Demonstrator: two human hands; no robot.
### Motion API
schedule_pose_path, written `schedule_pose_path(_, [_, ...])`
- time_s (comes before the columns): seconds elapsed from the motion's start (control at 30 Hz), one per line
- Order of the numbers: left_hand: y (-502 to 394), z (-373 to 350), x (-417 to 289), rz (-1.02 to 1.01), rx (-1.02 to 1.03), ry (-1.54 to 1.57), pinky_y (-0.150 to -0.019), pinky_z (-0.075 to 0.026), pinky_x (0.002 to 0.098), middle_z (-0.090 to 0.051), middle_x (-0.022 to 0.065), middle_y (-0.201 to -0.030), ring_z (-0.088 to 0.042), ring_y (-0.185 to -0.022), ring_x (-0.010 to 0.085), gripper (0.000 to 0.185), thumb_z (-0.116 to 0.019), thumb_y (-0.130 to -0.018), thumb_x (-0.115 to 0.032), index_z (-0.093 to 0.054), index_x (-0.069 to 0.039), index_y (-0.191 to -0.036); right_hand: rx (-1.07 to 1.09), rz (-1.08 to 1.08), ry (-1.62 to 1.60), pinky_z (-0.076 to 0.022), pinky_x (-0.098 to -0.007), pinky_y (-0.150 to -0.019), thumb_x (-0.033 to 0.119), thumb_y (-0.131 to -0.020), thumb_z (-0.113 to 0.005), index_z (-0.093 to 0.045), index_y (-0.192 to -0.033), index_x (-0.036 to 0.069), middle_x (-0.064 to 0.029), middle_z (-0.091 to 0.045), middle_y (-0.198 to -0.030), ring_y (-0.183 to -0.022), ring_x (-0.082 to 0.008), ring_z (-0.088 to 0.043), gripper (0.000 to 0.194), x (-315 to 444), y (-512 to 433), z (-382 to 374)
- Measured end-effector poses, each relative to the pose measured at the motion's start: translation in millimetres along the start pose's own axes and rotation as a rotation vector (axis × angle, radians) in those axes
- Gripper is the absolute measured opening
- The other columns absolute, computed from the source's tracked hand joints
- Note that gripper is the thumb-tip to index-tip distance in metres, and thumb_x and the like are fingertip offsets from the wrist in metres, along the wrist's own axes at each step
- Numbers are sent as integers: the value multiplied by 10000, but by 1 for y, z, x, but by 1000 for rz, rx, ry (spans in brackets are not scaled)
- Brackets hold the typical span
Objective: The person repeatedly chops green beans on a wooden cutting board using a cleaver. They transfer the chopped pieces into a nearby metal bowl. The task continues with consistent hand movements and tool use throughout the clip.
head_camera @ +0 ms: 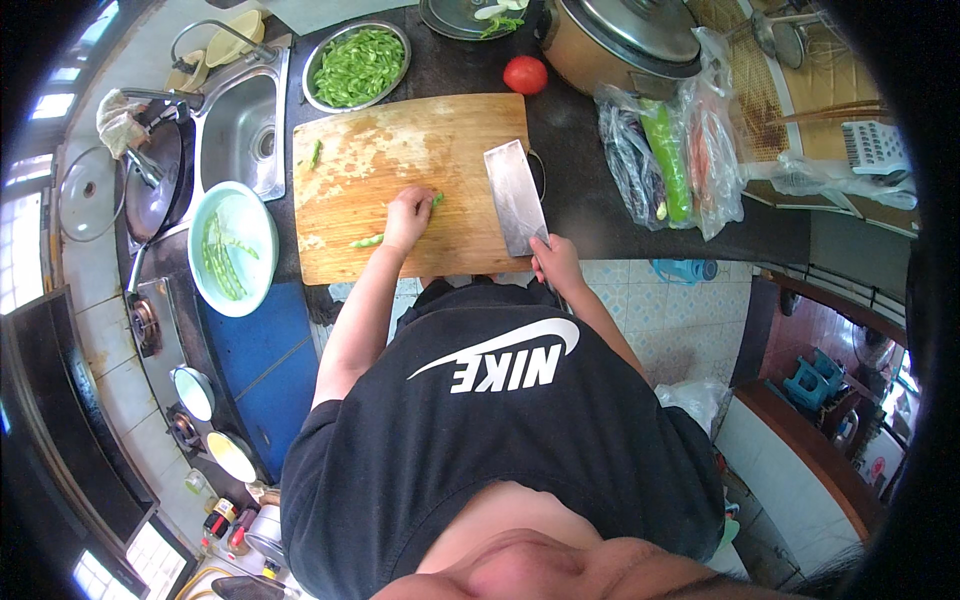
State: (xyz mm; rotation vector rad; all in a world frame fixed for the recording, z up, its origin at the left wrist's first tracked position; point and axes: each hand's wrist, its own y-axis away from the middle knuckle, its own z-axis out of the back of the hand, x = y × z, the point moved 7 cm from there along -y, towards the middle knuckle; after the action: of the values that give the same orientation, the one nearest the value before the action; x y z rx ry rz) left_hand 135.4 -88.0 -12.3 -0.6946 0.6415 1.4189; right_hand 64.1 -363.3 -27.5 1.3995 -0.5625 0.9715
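Observation:
My left hand (409,217) rests on a wooden cutting board (375,161), its fingers curled over a piece of green bean (438,199) whose end pokes out past the fingertips. Another green bean (367,241) lies on the board beside the left wrist, and a short piece (315,154) sits near the far left corner. In my right hand (556,259) is the handle of a cleaver (516,196). Its broad blade lies over the right part of the board, apart from the beans. A metal bowl (358,69) behind the board holds cut green beans.
Left of the board, a pale green basin (266,255) holds several whole beans, near a steel sink (225,142). A tomato (525,75) and a lidded pot (600,52) stand behind. Bagged vegetables (667,165) lie at the right.

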Motion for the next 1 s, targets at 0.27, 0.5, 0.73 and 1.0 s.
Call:
schedule_pose_path(0.27, [-5, -2, -7, -7, 70, -74, -648, -485, 386, -600, 159, -758, -591, -714, 317, 76, -608, -759, -76, -616, -17, -806, -16, 3, 20, -352, -252, -338, 221, -904, -519, -521, -714, 20, -30, -517, -522, -352, -96, -452, 277, -1, -3, -1])
schedule_pose_path(0.5, [-9, -1, -18, -53, 109, -134, -646, -484, 414, -593, 171, -749, -591, -708, 334, 71, -599, -757, -80, -578, -14, -772, -5, 16, -11, -354, -253, -339, 220, -904, -517, -521, -707, 17, -30, -516, -521, -350, -99, -454, 282, 4, -1, -3])
schedule_pose_path(0.73, [-15, -20, -20, 9, 227, -462, -667, -517, 404, -606, 219, -768, -616, -728, 353, 124, -544, -764, -104, -560, 20, -769, -17, 27, 16, -352, -252, -339, 215, -904, -520, -519, -705, 15, -31, -518, -526, -353, -101, -456, 282, 4, -1, -2])
schedule_pose_path(1.0, [-13, -33, -16, 6, 237, -575, -674, -520, 403, -612, 218, -790, -626, -734, 341, 137, -534, -768, -113, -536, 19, -804, -25, 43, 4, -376, -272, -341, 223, -893, -531, -532, -681, -9, -57, -540, -509, -354, -116, -486, 314, 2, -3, -1])
